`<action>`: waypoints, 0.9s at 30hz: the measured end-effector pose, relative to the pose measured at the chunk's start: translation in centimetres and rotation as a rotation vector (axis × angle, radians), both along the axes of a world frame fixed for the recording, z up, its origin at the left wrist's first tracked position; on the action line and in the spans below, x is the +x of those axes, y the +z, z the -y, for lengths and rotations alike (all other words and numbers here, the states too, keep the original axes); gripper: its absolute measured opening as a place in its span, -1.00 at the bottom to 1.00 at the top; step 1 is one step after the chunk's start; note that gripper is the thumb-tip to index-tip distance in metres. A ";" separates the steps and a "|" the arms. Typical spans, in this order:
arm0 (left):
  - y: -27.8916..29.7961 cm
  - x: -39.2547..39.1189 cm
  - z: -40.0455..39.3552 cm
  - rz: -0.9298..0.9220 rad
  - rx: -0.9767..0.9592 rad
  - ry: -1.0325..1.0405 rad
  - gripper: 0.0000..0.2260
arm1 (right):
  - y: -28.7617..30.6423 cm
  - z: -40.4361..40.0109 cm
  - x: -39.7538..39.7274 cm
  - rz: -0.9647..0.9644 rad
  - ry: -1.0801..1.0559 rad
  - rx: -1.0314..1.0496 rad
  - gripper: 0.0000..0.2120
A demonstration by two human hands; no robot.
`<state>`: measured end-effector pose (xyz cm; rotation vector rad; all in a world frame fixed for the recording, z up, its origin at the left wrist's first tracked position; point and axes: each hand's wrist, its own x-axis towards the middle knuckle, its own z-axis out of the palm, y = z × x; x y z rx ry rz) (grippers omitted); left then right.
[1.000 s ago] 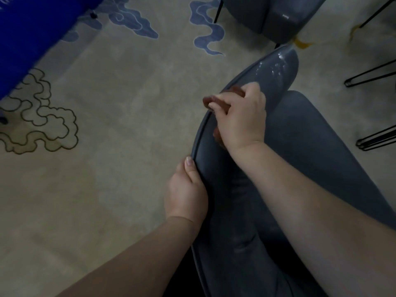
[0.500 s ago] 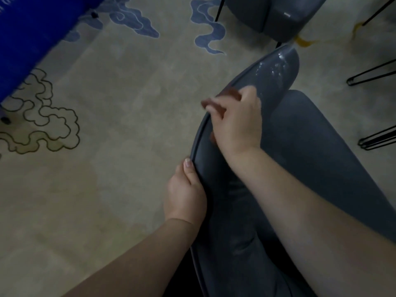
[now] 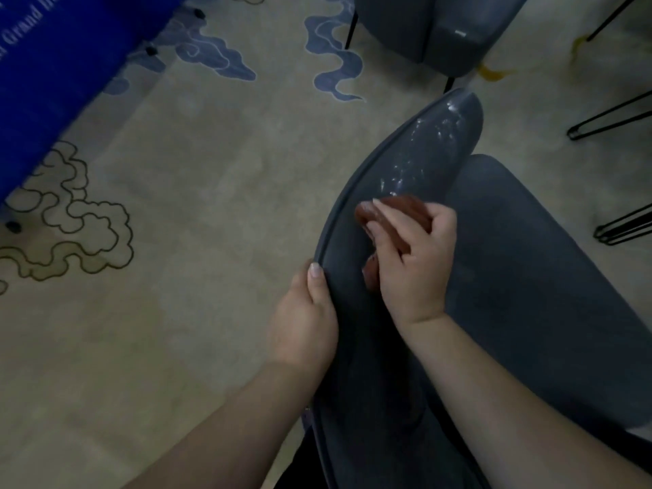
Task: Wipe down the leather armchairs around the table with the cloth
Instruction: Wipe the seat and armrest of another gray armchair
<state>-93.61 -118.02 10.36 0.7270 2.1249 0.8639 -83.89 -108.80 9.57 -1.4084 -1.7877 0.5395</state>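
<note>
A person's right hand (image 3: 414, 261) presses a reddish-brown cloth (image 3: 395, 215), fingers curled round it, against the top of a grey leather armchair (image 3: 416, 164) back (wet streaks glisten above), while the left hand (image 3: 305, 319) grips the piped edge, thumb on top.

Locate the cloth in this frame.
In the head view, right of centre, the brown cloth is held in the right hand against the armchair arm, just below its wet shine.

Right hand (image 3: 412, 262) pressing brown cloth (image 3: 391, 213) on grey armchair (image 3: 529, 277) rim, left hand (image 3: 303, 322) gripping its edge
</note>
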 end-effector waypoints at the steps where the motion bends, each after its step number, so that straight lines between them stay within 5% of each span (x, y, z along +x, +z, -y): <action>1: 0.1 -0.5 -1.5 -0.030 -0.012 -0.032 -0.54 | -0.2 0.3 0.4 -0.037 -0.019 -0.023 -0.78; 6: 0.3 -1.7 -10.0 -0.149 -0.060 -0.211 -0.57 | -0.2 -0.2 1.4 -0.283 -0.199 -0.189 -0.79; 11: -0.6 -1.9 -10.6 -0.257 -0.089 -0.194 -0.59 | -0.6 -4.8 2.8 -0.518 -0.312 -0.349 -0.81; 16: -0.7 -1.5 -10.6 -0.341 -0.109 -0.168 -0.60 | -1.6 -8.8 1.1 -0.355 -0.251 -0.395 -0.74; 22: -0.3 -1.2 -10.6 -0.431 -0.139 -0.182 -0.63 | -1.5 -4.3 1.0 -0.140 -0.065 -0.181 -0.66; 27: -0.3 -1.1 -10.5 -0.484 -0.163 -0.182 -0.61 | -1.9 -10.5 1.0 -0.142 -0.178 -0.235 -0.70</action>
